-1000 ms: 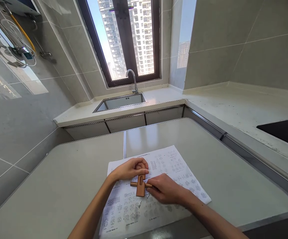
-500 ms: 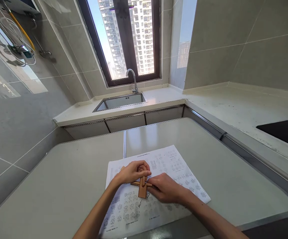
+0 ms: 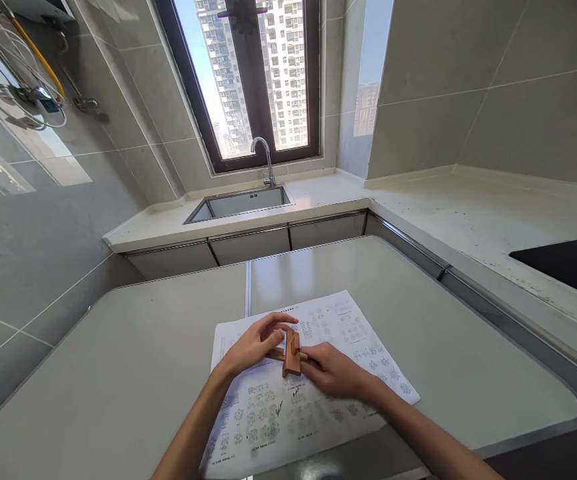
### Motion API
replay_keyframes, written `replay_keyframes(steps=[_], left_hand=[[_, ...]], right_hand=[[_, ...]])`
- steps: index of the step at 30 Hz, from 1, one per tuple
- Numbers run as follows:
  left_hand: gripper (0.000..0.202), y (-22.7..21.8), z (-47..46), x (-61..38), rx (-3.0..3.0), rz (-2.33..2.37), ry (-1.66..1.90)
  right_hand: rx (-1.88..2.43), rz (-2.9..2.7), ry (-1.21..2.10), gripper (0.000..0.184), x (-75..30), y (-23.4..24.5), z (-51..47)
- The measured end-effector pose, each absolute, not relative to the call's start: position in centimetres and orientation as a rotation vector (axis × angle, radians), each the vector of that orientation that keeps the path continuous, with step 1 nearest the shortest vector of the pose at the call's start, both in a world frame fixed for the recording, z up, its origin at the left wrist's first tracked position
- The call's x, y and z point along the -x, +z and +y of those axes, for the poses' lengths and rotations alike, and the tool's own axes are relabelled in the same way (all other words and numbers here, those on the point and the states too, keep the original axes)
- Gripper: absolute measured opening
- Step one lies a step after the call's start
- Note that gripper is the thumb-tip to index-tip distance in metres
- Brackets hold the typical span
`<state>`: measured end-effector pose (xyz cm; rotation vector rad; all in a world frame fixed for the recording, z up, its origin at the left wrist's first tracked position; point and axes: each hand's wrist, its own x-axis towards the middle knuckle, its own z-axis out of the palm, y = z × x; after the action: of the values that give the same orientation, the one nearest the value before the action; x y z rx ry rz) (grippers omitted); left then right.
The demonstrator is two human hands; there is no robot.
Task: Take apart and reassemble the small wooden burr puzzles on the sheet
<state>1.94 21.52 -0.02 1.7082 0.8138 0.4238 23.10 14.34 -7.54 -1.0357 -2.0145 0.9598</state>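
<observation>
We see the right hand [image 3: 334, 371] gripping a wooden rod [image 3: 275, 355], one end hidden there; it meets a wooden block [image 3: 292, 359] over printed paper [image 3: 313, 423] (lettering too small for us) on the counter [image 3: 143, 353]; the left hand [image 3: 249, 348], earlier curled, now parts its fingers near the block, contact unclear.
</observation>
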Motion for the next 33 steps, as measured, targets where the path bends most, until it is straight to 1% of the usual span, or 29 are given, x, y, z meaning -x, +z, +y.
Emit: replay_keyframes(steps=[4, 6, 13, 19, 24, 29, 33], left_hand=[[0.080, -0.6, 20.0, -1.8, -1.709, 0.770, 0.537], [0.085, -1.5, 19.5, -2.2, -1.674, 0.788, 0.632], [0.085, -4.1, 18.9, -3.9, -1.494, 0.692, 0.878], [0.080, -4.9, 18.6, -4.5, -1.417, 0.724, 0.948], [0.079, -5.3, 18.4, -4.6, -1.362, 0.689, 0.996], [0.079, -5.8, 18.6, -4.4, -1.345, 0.658, 0.995], [0.076, -6.1, 18.8, -4.2, -1.337, 0.647, 1.007]], right_hand=[[1.007, -1.904, 1.044, 0.037, -23.2, -7.4, 14.6], [1.007, -1.854, 1.084, 0.036, -23.3, -7.5, 14.7], [0.998, -1.765, 1.121, 0.038, -23.3, -8.1, 14.7], [0.969, -1.731, 1.146, 0.043, -23.1, -7.9, 14.5], [0.984, -1.694, 1.096, 0.043, -23.0, -7.6, 14.6], [0.972, -1.689, 1.104, 0.047, -23.2, -7.3, 14.7], [0.945, -1.665, 1.193, 0.048, -23.4, -7.1, 14.7]])
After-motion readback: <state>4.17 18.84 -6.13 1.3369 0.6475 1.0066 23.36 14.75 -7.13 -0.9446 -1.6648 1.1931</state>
